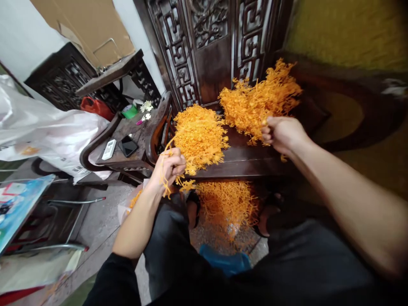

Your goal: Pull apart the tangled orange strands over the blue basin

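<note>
My left hand (pixel 169 168) is closed around a few thin orange strands (pixel 165 180), whose ends hang below and stick up above the fist. Just beyond it, a rounded heap of orange crinkled pieces (pixel 201 134) lies on the dark wooden bench (pixel 251 163). A second, larger heap of orange strands (pixel 259 100) spreads over the bench to the right. At its near edge my right hand (pixel 282 132) is closed, fingertips pinched on a bit of orange strand. Beneath the bench, more loose orange strands (pixel 228 204) cover the floor between my feet.
A blue plastic stool (pixel 225 259) is below me. On the wooden side table to the left are a phone (pixel 128 145), a white remote-like device (pixel 109 149) and green tape (pixel 129 111). White plastic bags (pixel 54 131) and a red bag (pixel 96 107) lie further left. Carved panels form the bench back.
</note>
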### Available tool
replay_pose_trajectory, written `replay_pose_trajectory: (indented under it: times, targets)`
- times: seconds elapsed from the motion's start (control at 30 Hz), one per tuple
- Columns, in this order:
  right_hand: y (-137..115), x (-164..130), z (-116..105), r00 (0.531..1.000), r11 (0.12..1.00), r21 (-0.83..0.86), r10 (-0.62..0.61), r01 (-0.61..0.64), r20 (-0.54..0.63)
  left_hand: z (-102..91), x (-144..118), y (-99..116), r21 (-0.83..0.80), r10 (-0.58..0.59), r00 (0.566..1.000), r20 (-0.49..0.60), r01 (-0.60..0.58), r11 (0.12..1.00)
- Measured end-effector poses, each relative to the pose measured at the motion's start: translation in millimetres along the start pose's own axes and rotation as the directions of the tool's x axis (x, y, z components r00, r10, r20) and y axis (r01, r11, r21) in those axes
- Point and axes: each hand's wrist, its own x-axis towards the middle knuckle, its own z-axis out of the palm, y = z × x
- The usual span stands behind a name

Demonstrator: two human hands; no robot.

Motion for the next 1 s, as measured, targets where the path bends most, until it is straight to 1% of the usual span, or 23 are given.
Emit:
replay_pose_trajectory:
  times: [0.03,0.1,0.17,0.2,0.3,0.4,0.5,0.6,0.67,0.77,0.87,0.93,1.0]
  targets:
    - [0,-5,-2,0.998,0.997,0.060,0.047,-0.049,0.030,-3.2,0,1,-0.002,0.013,1.000,0.011,-0.013,1.000]
    - [-1,-16,5,0.980,0.970,0.185,0.133,-0.159,0.150,-6.0,3,1,-0.012,0.024,0.999,0.035,-0.024,1.000]
    - [-5,-27,20,0.949,0.914,0.325,0.155,-0.243,0.274,-4.5,5,0,-0.021,0.021,0.999,0.032,-0.021,1.000]
    - [-7,-30,28,0.941,0.886,0.382,0.147,-0.262,0.304,-2.8,6,-1,-0.020,0.013,1.000,0.027,-0.012,1.000]
    - [-12,-32,42,0.938,0.825,0.488,0.134,-0.283,0.319,2.9,8,-1,-0.016,-0.014,1.000,0.023,0.015,1.000]
    - [-13,-26,45,0.924,0.752,0.564,0.156,-0.341,0.350,6.2,11,-3,-0.024,-0.020,0.999,0.025,0.021,0.999]
    - [-12,-18,49,0.900,0.688,0.600,0.195,-0.408,0.389,6.1,17,-6,-0.041,-0.035,0.999,0.020,0.036,0.999]
    - [-10,-12,59,0.883,0.655,0.603,0.244,-0.455,0.401,3.9,23,-10,-0.069,-0.054,0.999,-0.002,0.054,0.996]
    - [-8,-9,69,0.880,0.666,0.583,0.280,-0.466,0.383,2.4,25,-11,-0.094,-0.059,0.998,-0.014,0.057,0.994]
    - [-2,-7,80,0.884,0.713,0.528,0.321,-0.461,0.339,1.7,25,-10,-0.120,-0.055,0.998,-0.018,0.052,0.991]
    - [-1,-7,85,0.883,0.723,0.513,0.323,-0.463,0.342,1.4,25,-9,-0.113,-0.048,0.999,-0.021,0.045,0.993]
    - [-4,-10,87,0.871,0.689,0.538,0.328,-0.485,0.365,1.2,25,-10,-0.103,-0.040,0.999,-0.026,0.037,0.994]
    - [-9,-14,91,0.861,0.637,0.582,0.331,-0.506,0.387,2.1,25,-12,-0.104,-0.032,0.999,-0.026,0.029,0.994]
